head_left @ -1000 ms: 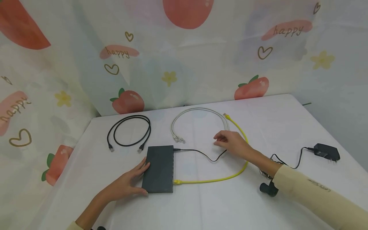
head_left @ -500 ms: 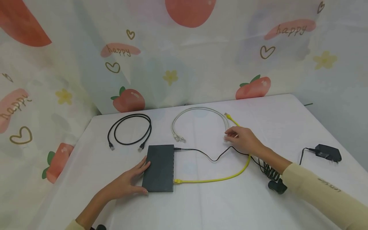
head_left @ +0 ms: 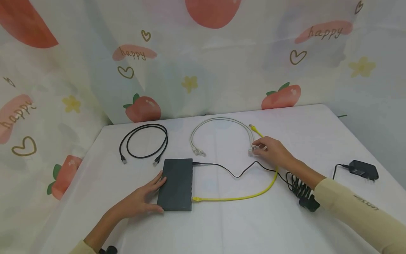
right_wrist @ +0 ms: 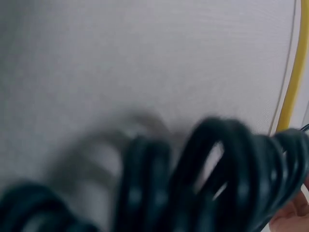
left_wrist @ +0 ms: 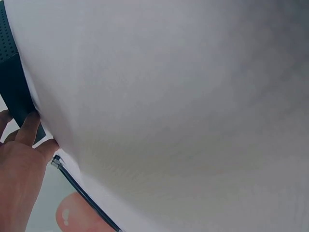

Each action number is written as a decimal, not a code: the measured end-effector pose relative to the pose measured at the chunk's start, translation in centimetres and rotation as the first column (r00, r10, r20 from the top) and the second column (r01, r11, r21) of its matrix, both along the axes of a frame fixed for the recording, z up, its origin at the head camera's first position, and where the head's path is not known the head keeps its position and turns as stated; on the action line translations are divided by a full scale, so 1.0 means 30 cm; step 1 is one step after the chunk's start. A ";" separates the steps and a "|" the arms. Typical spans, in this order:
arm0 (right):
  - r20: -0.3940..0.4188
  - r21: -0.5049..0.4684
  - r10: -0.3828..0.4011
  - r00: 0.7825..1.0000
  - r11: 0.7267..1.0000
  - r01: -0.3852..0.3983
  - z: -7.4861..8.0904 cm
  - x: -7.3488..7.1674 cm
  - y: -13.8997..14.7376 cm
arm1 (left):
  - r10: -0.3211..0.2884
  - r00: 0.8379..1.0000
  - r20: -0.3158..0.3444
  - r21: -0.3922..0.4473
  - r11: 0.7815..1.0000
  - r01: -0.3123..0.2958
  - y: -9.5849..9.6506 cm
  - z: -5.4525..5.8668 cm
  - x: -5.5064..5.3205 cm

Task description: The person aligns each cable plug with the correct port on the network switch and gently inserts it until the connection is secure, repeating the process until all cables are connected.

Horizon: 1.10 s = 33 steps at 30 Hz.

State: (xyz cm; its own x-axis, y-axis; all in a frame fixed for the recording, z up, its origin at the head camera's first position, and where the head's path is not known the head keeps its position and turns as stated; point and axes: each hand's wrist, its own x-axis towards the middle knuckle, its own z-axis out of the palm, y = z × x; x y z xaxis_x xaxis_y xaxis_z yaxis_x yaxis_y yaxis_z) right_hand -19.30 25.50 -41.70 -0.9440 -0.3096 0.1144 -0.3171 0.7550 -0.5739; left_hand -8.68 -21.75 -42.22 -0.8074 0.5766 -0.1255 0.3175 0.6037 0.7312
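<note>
A flat dark network switch point(head_left: 175, 185) lies on the white table. My left hand point(head_left: 137, 203) rests along its left side, fingertips on the top and thumb by the near corner. Yellow network cable point(head_left: 234, 199) is plugged into its right edge, and a thin black power cord point(head_left: 233, 173) enters farther back. My right hand point(head_left: 272, 151) pinches the grey network cable point(head_left: 219, 119) close to a clear plug point(head_left: 250, 152), beyond the cord. In the right wrist view, black coils point(right_wrist: 231, 164) mostly cover that hand; only part of its fingers shows.
Looped black network cable point(head_left: 147, 141) lies at the back left. A power adapter point(head_left: 363, 170) is near the right edge, with coiled black cord point(head_left: 298, 185) under my right forearm. A printed curtain point(head_left: 222, 81) stands behind the table.
My right hand has moved right and slightly away from me, leaving the power cord and taking hold of the grey cable's end. The left hand stays on the switch.
</note>
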 end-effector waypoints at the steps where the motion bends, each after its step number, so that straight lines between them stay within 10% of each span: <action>1: 0.004 0.004 0.007 1.000 1.000 -0.007 -0.002 -0.002 0.000 | 0.001 1.000 -0.001 0.000 1.000 -0.001 0.000 0.000 0.000; 15: -0.039 0.187 0.140 0.989 0.974 -0.130 -0.026 -0.028 -0.016 | 0.013 1.000 0.002 0.001 1.000 -0.013 -0.002 0.000 -0.001; 33: -0.093 0.155 0.245 0.965 0.961 -0.229 -0.009 -0.023 -0.017 | 0.019 0.999 0.026 0.018 1.000 -0.019 0.000 -0.004 -0.001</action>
